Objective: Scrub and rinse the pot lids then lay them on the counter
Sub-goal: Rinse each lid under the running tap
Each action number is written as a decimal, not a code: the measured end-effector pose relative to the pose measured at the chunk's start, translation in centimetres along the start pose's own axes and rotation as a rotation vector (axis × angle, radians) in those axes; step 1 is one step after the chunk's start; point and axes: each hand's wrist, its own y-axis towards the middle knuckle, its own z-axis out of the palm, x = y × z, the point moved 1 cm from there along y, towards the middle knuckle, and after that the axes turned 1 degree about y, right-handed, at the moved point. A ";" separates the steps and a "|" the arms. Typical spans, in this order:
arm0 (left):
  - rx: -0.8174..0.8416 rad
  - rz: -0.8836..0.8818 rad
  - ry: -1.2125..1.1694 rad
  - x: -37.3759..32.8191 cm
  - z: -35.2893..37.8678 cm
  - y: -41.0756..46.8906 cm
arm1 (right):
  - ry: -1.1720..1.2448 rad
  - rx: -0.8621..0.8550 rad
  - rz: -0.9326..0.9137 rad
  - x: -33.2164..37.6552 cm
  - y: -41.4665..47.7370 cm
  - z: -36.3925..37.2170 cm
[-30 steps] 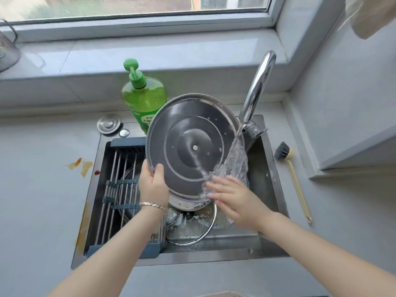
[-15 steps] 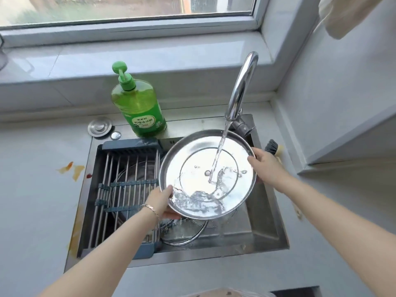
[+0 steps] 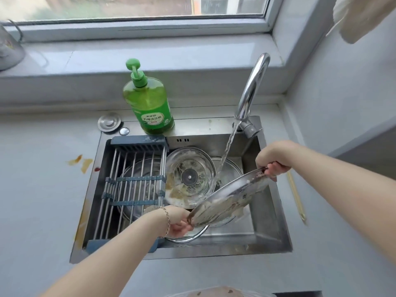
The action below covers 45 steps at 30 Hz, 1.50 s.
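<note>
A steel pot lid (image 3: 230,196) hangs tilted over the sink, nearly edge-on to me. My left hand (image 3: 179,224) grips its lower near rim and my right hand (image 3: 274,161) grips its upper far rim. Water streams from the tap (image 3: 250,91) and falls just left of the lid's upper part. A greasy glass lid (image 3: 189,179) lies in the sink (image 3: 267,230) under the stream. Another glass lid's rim (image 3: 188,237) shows below my left hand. A further lid lies partly hidden under the rack.
A blue-framed wire rack (image 3: 130,185) spans the sink's left half. A green soap bottle (image 3: 149,101) stands behind the sink, a steel drain plug (image 3: 109,122) to its left. A brush handle (image 3: 296,200) lies on the right counter (image 3: 342,243). Orange stains (image 3: 80,162) mark the left counter.
The steel lid has gone from upright, to flat under the stream, to steeply tilted. My right hand moved from rubbing its face to gripping its far rim. The glass lid below is now uncovered.
</note>
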 end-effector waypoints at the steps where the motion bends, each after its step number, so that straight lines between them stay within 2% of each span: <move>1: 0.005 -0.002 0.034 0.0 -0.1 -0.1 | 0.012 0.003 -0.005 -0.6 0.3 0.4; 2: -0.020 0.013 0.083 -0.2 -0.4 -0.2 | 0.045 -0.014 -0.020 -1.1 0.4 0.9; 4: -0.187 0.108 0.227 -0.6 -1.4 -0.9 | 0.219 -0.093 -0.125 -2.0 1.4 2.1; 7: -0.499 0.356 0.406 -1.8 -3.3 -3.4 | 0.468 -0.129 -0.302 -2.8 4.0 5.7; 9: -0.633 0.523 0.489 -2.9 -4.2 -5.6 | 0.636 -0.095 -0.379 -2.4 6.5 8.2; 13: -0.760 0.848 0.687 -4.5 -4.7 -8.7 | 0.981 -0.072 -0.514 0.0 9.1 12.0; 16: -0.865 0.977 0.782 -4.2 -5.4 -8.9 | 1.060 -0.246 -0.616 0.9 8.8 12.5; 18: -0.915 0.977 0.747 -3.5 -6.2 -7.8 | 1.039 -0.399 -0.684 0.7 7.8 11.7; 20: -0.929 0.909 0.685 -2.8 -6.7 -6.3 | 0.929 -0.534 -0.742 0.1 6.0 10.5; 23: -0.897 0.712 0.634 -1.9 -6.7 -4.1 | 0.738 -0.653 -0.766 -0.7 3.0 8.5; 25: -0.877 0.662 0.761 -1.5 -5.7 -3.1 | 0.634 -0.694 -0.717 -0.8 1.2 7.1; 27: -0.817 0.786 0.922 -1.2 -3.7 -2.8 | 0.517 -0.694 -0.602 -0.9 -0.4 5.8; 31: -0.535 1.223 0.996 -0.1 1.1 -3.7 | 0.382 -0.565 -0.426 -1.1 -2.2 4.1; 34: -0.535 1.541 0.979 0.3 3.1 -4.0 | 0.347 -0.481 -0.355 -1.0 -2.9 3.2; 36: -0.528 1.629 0.912 0.1 3.6 -3.9 | 0.358 -0.437 -0.321 -0.8 -3.0 2.7; 38: -0.526 1.632 0.878 -0.2 3.8 -4.0 | 0.382 -0.405 -0.312 -0.6 -2.9 2.3; 40: -0.489 1.553 0.786 -0.4 4.1 -4.3 | 0.486 -0.385 -0.367 -0.3 -2.5 2.0; 42: -0.431 1.361 0.573 -1.0 4.1 -4.9 | 0.737 -0.341 -0.479 -0.1 -1.5 1.9; 45: -0.417 1.008 0.072 -2.3 2.3 -4.7 | 1.049 -0.338 -0.554 -0.1 1.4 2.6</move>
